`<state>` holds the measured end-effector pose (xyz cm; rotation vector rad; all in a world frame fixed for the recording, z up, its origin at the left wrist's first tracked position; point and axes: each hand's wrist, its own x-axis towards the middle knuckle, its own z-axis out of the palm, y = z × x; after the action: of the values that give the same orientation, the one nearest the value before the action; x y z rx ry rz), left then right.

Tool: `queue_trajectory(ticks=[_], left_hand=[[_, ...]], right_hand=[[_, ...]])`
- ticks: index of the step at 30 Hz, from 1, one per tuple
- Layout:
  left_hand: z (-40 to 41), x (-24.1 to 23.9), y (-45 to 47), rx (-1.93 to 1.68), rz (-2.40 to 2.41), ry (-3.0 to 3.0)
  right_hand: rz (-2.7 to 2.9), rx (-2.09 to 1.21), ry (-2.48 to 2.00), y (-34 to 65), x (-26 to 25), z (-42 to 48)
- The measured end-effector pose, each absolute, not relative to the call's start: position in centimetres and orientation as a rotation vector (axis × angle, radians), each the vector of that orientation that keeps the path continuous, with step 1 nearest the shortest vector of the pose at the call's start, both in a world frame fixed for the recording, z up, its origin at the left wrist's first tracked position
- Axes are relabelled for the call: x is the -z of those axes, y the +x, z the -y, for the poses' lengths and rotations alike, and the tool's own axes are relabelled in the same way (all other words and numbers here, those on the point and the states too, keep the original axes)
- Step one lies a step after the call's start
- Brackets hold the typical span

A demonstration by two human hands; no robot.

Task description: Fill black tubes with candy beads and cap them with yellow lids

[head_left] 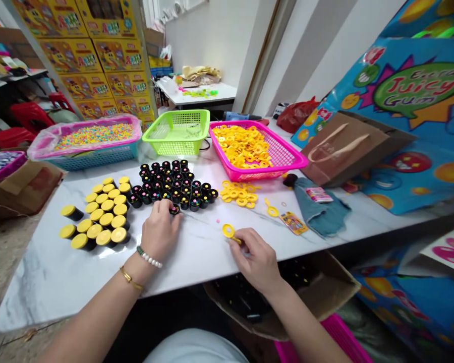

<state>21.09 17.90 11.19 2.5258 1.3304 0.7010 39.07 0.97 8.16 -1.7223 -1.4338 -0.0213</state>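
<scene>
The fingers of my left hand (161, 226) are closed around a small black cup (174, 209) with bits of colour inside, at the front edge of a group of similar black cups (166, 182). Between thumb and fingers of my right hand (256, 254) is a yellow ring piece (228, 231) with a short stem, held just above the table. A tiny pink bead (218, 221) lies between the hands. Left of my left hand stand several black cups with yellow tops (106, 219). Behind my right hand is a loose pile of yellow ring pieces (239, 193).
At the back of the white table (196, 257) are a lined basket of coloured beads (94, 137), a green basket (177, 148) and a pink basket (283, 165) of yellow rings. A paper bag (336, 151) stands right. An open carton (325, 297) sits below the front edge.
</scene>
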Motion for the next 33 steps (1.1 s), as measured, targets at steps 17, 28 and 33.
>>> queue_trajectory(ticks=[17, 28, 33], left_hand=[[-12.7, -10.1, 12.8, -0.75, -1.201, 2.442], [-13.3, -9.7, 12.9, -0.825, -1.167, 2.252], [-12.8, -9.9, 12.8, -0.809, -1.087, 2.189]], right_hand=[[1.582, -0.543, -1.521, 38.2, -9.9, -2.1], [1.293, -0.37, -2.02, 35.4, -9.7, -4.3], [1.375, -0.452, -1.909, 33.4, -9.9, -5.8]])
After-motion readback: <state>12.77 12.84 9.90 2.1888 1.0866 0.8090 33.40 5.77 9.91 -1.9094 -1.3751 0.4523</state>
